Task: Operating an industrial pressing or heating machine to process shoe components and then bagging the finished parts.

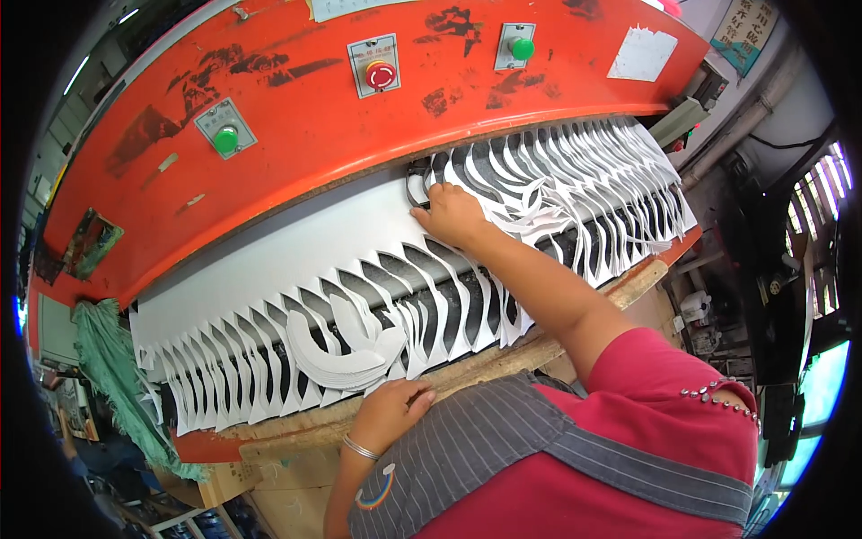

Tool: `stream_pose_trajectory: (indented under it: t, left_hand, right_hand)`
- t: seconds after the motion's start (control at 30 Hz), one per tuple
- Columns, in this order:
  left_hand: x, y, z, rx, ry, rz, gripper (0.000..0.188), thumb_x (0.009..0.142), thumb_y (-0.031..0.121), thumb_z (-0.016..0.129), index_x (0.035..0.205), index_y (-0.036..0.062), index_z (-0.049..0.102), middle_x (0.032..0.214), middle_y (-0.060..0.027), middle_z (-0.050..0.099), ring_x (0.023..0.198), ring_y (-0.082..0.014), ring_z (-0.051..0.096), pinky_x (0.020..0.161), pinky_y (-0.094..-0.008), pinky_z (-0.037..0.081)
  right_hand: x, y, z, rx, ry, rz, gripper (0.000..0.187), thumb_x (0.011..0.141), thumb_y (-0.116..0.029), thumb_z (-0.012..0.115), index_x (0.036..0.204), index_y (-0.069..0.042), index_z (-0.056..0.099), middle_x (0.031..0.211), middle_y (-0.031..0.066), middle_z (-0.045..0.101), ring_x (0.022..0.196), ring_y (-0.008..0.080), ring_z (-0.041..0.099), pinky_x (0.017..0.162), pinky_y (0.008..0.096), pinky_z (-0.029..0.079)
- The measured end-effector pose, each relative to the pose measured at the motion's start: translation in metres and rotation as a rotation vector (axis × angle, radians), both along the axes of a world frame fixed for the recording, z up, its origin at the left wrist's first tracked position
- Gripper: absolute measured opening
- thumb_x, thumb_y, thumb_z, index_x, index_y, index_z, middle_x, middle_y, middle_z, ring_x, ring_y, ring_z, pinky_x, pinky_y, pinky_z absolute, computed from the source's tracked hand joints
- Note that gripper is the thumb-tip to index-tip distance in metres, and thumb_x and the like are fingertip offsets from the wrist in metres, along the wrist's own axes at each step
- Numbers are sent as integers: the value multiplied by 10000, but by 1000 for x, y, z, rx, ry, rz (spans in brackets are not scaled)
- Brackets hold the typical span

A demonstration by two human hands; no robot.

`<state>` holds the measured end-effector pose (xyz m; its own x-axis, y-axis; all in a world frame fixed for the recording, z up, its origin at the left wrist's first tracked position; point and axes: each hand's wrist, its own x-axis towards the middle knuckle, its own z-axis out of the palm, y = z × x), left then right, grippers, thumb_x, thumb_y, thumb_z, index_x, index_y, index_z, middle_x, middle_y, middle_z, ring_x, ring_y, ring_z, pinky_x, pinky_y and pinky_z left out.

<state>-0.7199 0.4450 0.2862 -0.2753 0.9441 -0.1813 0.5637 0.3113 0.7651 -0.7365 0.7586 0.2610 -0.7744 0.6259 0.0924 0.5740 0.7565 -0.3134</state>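
Observation:
My right hand [452, 216] reaches across to the far side of the press bed, its fingers bent round a curved metal cutting die [416, 185] at the edge of the uncut white sheet [314, 238]. The hand hides part of the die. My left hand [391, 413] rests by the front edge, empty, its fingers loosely bent and the thumb apart. Just beyond it lies a fanned stack of crescent-shaped white pieces [337, 364]. Rows of wavy cut-out strips [224, 373] run along the near side of the sheet.
Overhead spans the red press beam [296, 117], with two green buttons and a red stop button [381, 75]. More cut strips [611, 171] and crumpled scraps [539, 211] fill the right side. Green cloth [112, 377] hangs at left. A worn wooden edge [485, 364] borders the front.

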Motion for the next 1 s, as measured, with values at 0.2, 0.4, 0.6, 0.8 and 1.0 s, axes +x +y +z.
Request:
stream_pose_trajectory:
  t: [0.2,0.4,0.6,0.8,1.0]
  left_hand:
    - [-4,-3,3,129,-253,53,231,852,191,599,1015,38,658,844,-116,651,757,-192,620,696,-272,473]
    - [-9,-14,4,250,-581,194,235,885,72,559,1090,-34,602,963,-84,654,911,-139,606,808,-257,469]
    - [-13,26,-15,368,-436,182,566,856,156,575,1349,-16,357,1309,-151,437,1214,-220,427,1007,-339,332]
    - [-58,126,-20,480,441,103,699,732,165,662,1331,-31,359,1373,-222,348,1287,-351,316,1075,-412,247]
    - [-57,188,-32,726,581,-150,238,660,3,565,888,44,619,955,-78,641,996,-308,572,942,-415,416]
  right_hand:
    - [22,-6,20,-134,53,63,510,837,-415,549,992,71,568,971,270,607,923,386,592,838,434,455]
    - [100,50,2,-542,313,222,374,895,-358,534,916,13,578,742,121,605,701,174,566,637,316,458]
    - [158,-51,-9,-740,413,269,256,893,-239,579,986,-13,501,741,26,545,674,85,503,606,243,436]
    - [195,-65,-31,-987,768,142,244,934,-237,488,1034,-19,440,829,79,588,683,120,569,631,269,475]
    - [197,-83,-28,-817,822,128,288,917,-229,529,1060,2,436,907,76,575,749,101,542,680,244,455]
